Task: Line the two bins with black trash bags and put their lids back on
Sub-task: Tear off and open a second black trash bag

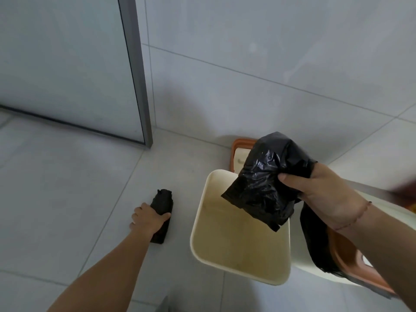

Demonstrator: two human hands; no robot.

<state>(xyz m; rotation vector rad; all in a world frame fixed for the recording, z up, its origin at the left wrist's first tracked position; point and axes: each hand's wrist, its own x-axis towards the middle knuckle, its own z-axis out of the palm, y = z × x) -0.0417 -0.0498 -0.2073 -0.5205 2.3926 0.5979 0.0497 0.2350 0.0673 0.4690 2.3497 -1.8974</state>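
2 hands busy. Left hand (149, 218) grips black bag roll (162, 203) on floor (67, 199). Cream bin (196, 235) beside it, lidless, unlined; orange lid (242, 145) behind, by wall. Crumpled black bag (265, 183) above bin, clutched in right hand (326, 194). 2nd bin (302, 265) far right, black-lined.

floor (56, 188) — grey tile | on it: bag roll (163, 199), open cream bin (236, 244), orange lid (244, 141)
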